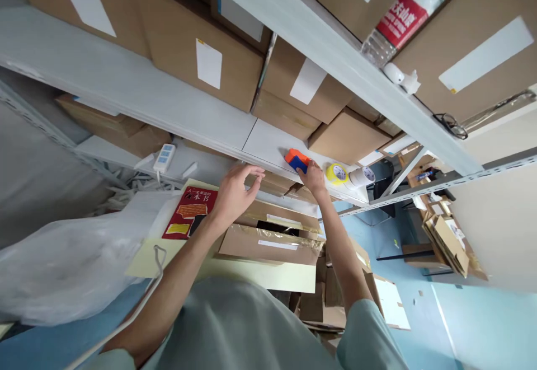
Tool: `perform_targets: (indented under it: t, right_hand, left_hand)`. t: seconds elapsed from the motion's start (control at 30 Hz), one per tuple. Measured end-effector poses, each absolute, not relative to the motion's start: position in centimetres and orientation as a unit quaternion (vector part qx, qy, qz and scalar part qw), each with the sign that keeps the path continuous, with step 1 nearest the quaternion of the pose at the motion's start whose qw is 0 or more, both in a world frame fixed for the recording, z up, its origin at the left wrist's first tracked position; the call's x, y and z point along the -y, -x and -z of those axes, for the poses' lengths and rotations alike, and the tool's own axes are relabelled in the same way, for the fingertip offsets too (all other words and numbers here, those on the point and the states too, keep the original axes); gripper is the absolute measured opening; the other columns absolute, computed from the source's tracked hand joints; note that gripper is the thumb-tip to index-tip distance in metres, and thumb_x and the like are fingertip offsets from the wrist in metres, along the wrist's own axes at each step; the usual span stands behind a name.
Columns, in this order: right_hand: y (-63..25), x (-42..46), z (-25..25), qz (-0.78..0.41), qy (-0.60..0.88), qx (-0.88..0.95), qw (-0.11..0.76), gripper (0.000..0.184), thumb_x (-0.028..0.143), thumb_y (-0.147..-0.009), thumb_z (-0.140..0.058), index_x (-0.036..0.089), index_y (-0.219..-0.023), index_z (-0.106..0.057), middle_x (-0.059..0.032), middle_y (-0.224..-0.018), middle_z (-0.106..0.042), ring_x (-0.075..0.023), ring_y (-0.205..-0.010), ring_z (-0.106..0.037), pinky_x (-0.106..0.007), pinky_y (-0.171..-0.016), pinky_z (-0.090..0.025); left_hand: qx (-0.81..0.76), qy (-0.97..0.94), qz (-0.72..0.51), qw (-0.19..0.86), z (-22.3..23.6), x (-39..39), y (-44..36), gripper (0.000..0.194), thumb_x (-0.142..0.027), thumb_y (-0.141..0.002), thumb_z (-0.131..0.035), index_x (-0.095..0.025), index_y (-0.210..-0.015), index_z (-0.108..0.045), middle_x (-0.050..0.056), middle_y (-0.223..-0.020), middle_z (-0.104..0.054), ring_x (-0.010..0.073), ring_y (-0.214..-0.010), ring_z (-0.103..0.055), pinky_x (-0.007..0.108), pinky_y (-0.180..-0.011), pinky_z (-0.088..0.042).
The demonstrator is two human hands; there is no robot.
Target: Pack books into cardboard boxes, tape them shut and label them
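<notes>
On the edge of the middle shelf (218,113), my right hand (313,178) grips an orange and blue tape dispenser (297,158). A yellow tape roll (337,173) and a pale tape roll (361,177) sit just to the right of that hand. My left hand (240,188) holds nothing; its fingers are loosely bent, with the thumb apart from them. Below it lies a cardboard box (268,243) with a dark gap between its flaps and shiny tape along its edge. A red book (189,213) lies left of the box, partly behind my left forearm.
Cardboard boxes (201,51) with white labels fill the shelves. A water bottle (405,17) and glasses (451,125) rest on the upper shelf. A power strip (164,158) lies at the left, above a translucent plastic bag (79,263). A white cable (126,322) crosses near my left arm.
</notes>
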State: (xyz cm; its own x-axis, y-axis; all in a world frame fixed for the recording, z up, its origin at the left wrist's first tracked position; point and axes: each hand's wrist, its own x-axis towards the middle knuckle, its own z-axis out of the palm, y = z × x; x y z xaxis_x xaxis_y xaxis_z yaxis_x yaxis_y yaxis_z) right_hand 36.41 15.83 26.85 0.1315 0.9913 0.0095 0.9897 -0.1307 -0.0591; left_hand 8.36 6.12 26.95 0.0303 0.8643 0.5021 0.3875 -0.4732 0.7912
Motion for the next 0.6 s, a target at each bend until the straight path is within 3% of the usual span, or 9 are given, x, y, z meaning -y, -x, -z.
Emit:
perform_targets:
  t: [0.17, 0.3, 0.43, 0.6]
  right_hand:
    - [-35.1, -17.4, -25.9, -0.004, 0.782, 0.623, -0.020, 0.054, 0.047, -0.113, -0.063, 0.006, -0.147, -0.052, -0.0274, -0.136, -0.075, -0.0338, -0.131, -0.073, -0.039, -0.110, -0.052]
    - [-34.4, -16.7, -25.9, 0.007, 0.773, 0.634, -0.003, 0.056, 0.049, -0.115, -0.059, 0.006, -0.148, -0.048, -0.0298, -0.135, -0.075, -0.0348, -0.128, -0.074, -0.041, -0.104, -0.055]
    - [-33.1, -14.0, -27.0, 0.016, 0.729, 0.684, 0.024, 0.064, 0.057, -0.112, -0.058, 0.009, -0.152, -0.042, -0.0266, -0.128, -0.078, -0.0386, -0.112, -0.080, -0.045, -0.096, -0.059]
    - [-30.5, -8.5, -29.8, 0.006, 0.627, 0.776, 0.073, 0.065, 0.070, -0.105, -0.059, 0.018, -0.143, -0.047, -0.0199, -0.116, -0.079, -0.0387, -0.098, -0.081, -0.047, -0.085, -0.063]
  left_hand:
    - [-0.454, -0.663, -0.533, 0.265, -25.8, -5.8, -6.2, 0.009, -0.024, -0.098, -0.063, -0.026, -0.102, -0.071, 0.004, -0.107, -0.085, 0.0267, -0.109, -0.079, 0.045, -0.107, -0.059]
    - [-0.462, -0.646, -0.523, 0.308, -24.5, -5.3, -4.5, 0.006, -0.028, -0.096, -0.067, -0.027, -0.100, -0.072, 0.003, -0.103, -0.085, 0.0277, -0.110, -0.078, 0.045, -0.111, -0.057]
    - [-0.480, -0.616, -0.523, 0.340, -23.3, -4.7, -2.7, 0.015, -0.036, -0.093, -0.073, -0.028, -0.105, -0.074, 0.002, -0.096, -0.083, 0.0283, -0.106, -0.078, 0.047, -0.113, -0.056]
    - [-0.455, -0.589, -0.559, 0.364, -23.3, -3.8, -0.8, 0.027, -0.042, -0.101, -0.067, -0.025, -0.120, -0.074, 0.006, -0.118, -0.083, 0.0266, -0.116, -0.077, 0.043, -0.110, -0.059]
